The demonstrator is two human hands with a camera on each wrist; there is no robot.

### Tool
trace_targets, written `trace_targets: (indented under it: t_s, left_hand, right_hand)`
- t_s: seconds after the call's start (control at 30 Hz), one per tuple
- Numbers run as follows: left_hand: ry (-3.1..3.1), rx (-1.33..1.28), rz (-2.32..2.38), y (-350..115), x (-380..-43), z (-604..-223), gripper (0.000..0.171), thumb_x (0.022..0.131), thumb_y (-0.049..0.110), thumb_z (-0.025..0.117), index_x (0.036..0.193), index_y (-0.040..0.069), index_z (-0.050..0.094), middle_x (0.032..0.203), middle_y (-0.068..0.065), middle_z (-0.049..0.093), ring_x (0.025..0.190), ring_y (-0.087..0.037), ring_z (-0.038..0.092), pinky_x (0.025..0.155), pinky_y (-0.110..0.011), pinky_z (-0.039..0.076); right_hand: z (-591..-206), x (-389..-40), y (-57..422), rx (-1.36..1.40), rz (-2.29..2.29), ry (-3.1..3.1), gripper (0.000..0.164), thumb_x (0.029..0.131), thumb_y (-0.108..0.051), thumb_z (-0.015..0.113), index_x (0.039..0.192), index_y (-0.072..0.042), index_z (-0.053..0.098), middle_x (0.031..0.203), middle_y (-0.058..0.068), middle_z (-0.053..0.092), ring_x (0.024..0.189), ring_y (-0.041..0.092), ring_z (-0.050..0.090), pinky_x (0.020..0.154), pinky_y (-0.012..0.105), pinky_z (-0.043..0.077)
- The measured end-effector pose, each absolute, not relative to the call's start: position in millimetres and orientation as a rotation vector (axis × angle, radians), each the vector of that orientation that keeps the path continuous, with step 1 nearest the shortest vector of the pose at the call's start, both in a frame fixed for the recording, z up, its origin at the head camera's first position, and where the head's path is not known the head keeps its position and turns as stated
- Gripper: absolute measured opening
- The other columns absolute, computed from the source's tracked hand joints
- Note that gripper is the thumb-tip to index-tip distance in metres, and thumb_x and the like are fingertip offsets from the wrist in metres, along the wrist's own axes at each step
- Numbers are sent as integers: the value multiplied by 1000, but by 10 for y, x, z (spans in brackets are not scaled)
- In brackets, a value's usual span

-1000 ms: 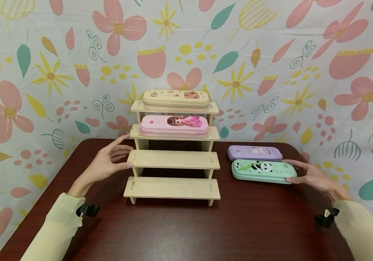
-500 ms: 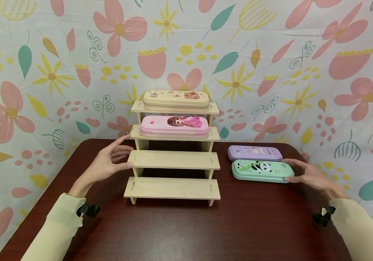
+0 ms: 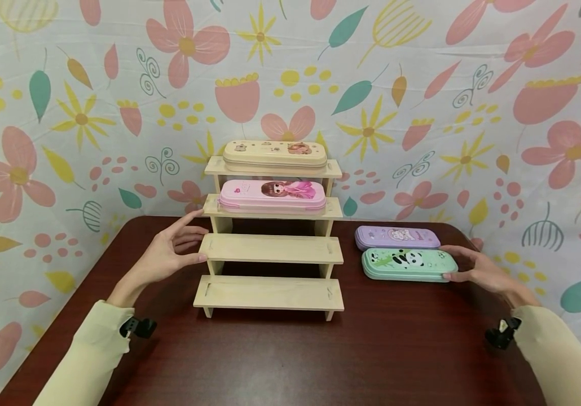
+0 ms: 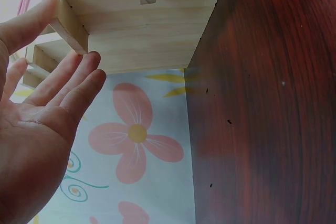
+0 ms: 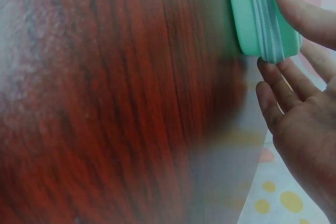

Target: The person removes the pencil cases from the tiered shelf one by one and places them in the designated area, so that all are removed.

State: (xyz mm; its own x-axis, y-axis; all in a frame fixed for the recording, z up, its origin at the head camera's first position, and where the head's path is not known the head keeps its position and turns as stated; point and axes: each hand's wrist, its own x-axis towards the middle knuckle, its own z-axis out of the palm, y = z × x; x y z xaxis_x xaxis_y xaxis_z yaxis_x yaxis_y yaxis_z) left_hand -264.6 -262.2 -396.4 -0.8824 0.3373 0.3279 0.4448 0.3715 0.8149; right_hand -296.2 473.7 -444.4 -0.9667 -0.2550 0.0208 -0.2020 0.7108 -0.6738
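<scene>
While the right hand (image 3: pixel 478 273) grips the right end of the green case (image 3: pixel 404 266) — thumb on the near side, fingers round the far corner — that case lies to the right of the wooden stand (image 3: pixel 275 248), panda picture upward on the dark red bench (image 3: pixel 295 352). Just behind it lies the purple case (image 3: pixel 397 236). The left hand (image 3: pixel 166 251) is spread, its lightly bent fingers and thumb touching the stand's left edge. The cream case (image 3: pixel 275 155) occupies the top tier and the pink case (image 3: pixel 272 196) the tier below, in front of a flower-patterned cloth (image 3: pixel 295 51).
</scene>
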Motion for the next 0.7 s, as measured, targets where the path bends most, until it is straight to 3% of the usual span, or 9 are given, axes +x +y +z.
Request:
trace_targets:
  t_s: [0.23,0.53,0.7]
  left_hand:
    - [-2506,-722,-1559,-2622,-2650,-3965,96,89,5,87,166,28,35,139,-18,62,130,-36,61,109,-45,50]
    - [-2504,-724,-1561,-2624,-2650,-3966,96,89,5,87,166,28,35,139,-17,63,130,-36,61,109,-43,50]
    - [-2497,-730,-1571,-2621,-2645,-3968,96,88,3,87,166,28,35,138,-18,63,130,-37,61,109,-48,49]
  right_hand:
    - [-4435,-2958,4745,-386,-1108,2835,74,95,-19,82,154,5,44,152,29,41,116,10,44,85,14,41]
    - [-4457,-2978,4756,-353,-1082,2835,76,95,-21,82,156,3,43,156,30,37,128,36,38,88,21,38]
    - [-4457,-2967,4769,-376,-1082,2882,75,93,-19,84,153,4,45,150,29,46,125,28,43,86,16,38]
